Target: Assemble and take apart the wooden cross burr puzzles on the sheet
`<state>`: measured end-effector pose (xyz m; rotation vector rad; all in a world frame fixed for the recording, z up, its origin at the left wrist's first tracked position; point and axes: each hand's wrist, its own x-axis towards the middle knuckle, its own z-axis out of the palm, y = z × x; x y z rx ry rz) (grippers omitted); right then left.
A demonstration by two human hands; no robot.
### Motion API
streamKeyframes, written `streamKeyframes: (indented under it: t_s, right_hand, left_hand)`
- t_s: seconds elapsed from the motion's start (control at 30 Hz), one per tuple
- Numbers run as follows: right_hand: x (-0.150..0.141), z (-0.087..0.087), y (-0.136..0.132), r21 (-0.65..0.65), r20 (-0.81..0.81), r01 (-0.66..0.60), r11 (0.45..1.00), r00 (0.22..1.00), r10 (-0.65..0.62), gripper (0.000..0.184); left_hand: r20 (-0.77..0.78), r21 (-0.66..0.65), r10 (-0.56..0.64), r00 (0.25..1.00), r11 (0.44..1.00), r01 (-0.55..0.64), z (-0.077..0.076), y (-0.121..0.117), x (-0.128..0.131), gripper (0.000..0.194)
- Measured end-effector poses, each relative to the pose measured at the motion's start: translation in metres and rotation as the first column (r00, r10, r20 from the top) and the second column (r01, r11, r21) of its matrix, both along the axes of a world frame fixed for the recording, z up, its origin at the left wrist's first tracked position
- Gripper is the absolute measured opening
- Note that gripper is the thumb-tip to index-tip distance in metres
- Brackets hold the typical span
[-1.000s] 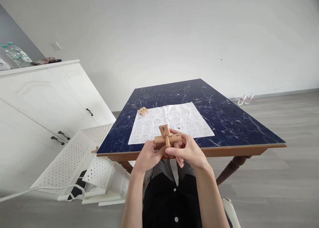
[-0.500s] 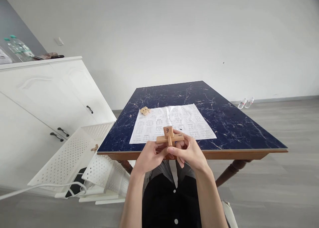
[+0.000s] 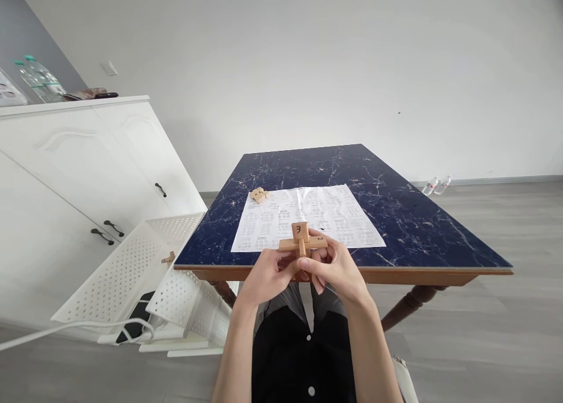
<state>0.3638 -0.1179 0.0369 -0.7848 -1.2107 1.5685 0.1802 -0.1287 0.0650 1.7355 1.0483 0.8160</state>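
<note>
Both hands grip a small wooden interlocking puzzle [image 3: 301, 233] of crossed pieces, held just over the table's near edge. One piece with a dark mark like a 3 points up; another, lying crosswise, carries a 2. My left hand [image 3: 271, 278] closes on its left and lower side, with some fingers hidden behind the wood. On the other side, my right hand [image 3: 336, 268] pinches it, thumb at the front by a round peg. Beyond them a creased printed sheet [image 3: 264, 230] lies flat. A second wooden puzzle [image 3: 259, 195] rests at the sheet's far left corner.
The dark blue marbled table [image 3: 417, 239] reaches away toward the wall. To its left stand a white perforated basket [image 3: 114, 274], with a small wooden piece [image 3: 168, 258] in it, and a white cabinet [image 3: 88, 151] topped by bottles [image 3: 41, 79]. Clear bottles [image 3: 437, 185] are on the floor at right.
The whole view has shifted slightly, so the surroundings appear a little to the right. Both hands keep the same grip on the wooden puzzle.
</note>
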Motion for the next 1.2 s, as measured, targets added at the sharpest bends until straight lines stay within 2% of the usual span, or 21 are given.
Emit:
streamKeyframes:
  t_s: [0.13,0.33,0.53,0.8,1.0,1.2]
  right_hand:
    - [0.0,-0.002,0.002,0.006,0.001,-0.011,1.0,1.0,0.011,0.091]
    - [-0.003,-0.002,0.002,0.001,-0.001,-0.017,1.0,1.0,0.017,0.101]
    - [-0.004,0.0,0.002,-0.003,0.025,-0.002,1.0,1.0,0.002,0.105]
    - [0.0,-0.003,0.005,0.03,-0.034,0.045,0.999,0.998,-0.044,0.094]
    - [0.007,-0.003,0.003,0.017,-0.052,0.072,0.997,0.996,-0.071,0.102]
    - [0.015,-0.015,0.012,-0.006,-0.088,0.085,0.996,0.992,-0.085,0.099]
  left_hand:
    - [0.007,-0.006,0.017,1.0,1.0,-0.017,-0.001,0.0,0.0,0.033]
    - [0.03,0.009,0.038,0.999,0.999,-0.038,-0.004,-0.001,-0.002,0.029]
    - [-0.026,0.052,0.061,0.998,0.997,-0.06,-0.006,0.004,-0.002,0.029]
    - [-0.058,0.082,0.063,0.996,0.995,-0.058,-0.001,0.008,0.006,0.033]
    - [-0.056,0.033,0.054,0.997,0.998,-0.052,-0.003,0.009,0.012,0.036]
    - [-0.102,0.026,0.067,0.992,0.998,-0.065,-0.004,0.015,0.02,0.037]
